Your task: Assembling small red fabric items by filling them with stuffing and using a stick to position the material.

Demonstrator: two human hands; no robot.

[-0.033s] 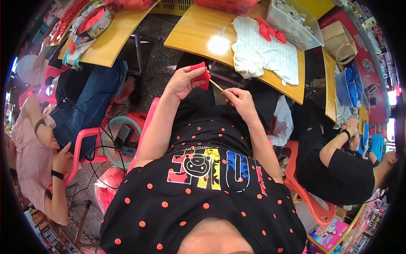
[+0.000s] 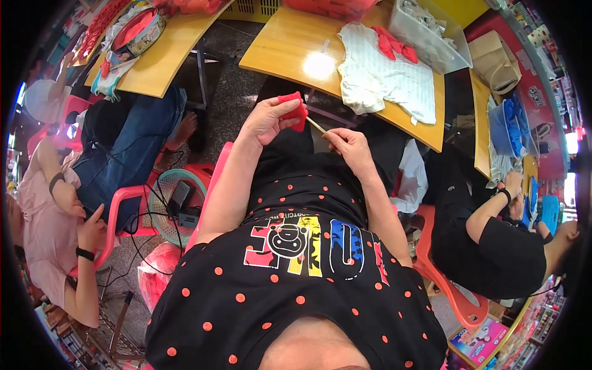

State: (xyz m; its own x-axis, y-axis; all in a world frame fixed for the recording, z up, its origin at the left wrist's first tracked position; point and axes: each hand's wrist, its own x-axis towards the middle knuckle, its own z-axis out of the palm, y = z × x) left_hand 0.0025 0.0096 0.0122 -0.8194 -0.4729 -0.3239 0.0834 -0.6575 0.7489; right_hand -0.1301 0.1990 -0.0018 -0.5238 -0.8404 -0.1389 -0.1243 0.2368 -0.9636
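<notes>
My left hand (image 2: 265, 120) is raised over my lap and pinches a small red fabric piece (image 2: 295, 110). Close to its right, my right hand (image 2: 348, 145) grips a thin pale stick (image 2: 316, 125) whose far tip touches the red piece. Both hands hover just in front of the near edge of a yellow wooden table (image 2: 283, 52). On that table lies a white cloth (image 2: 376, 77) with more red fabric pieces (image 2: 390, 41) on top of it.
A grey bin (image 2: 431, 28) stands at the table's far right. A person in pink (image 2: 43, 216) sits at my left, a person in black (image 2: 493, 246) at my right. A green basket (image 2: 166, 203) with cables sits on the floor.
</notes>
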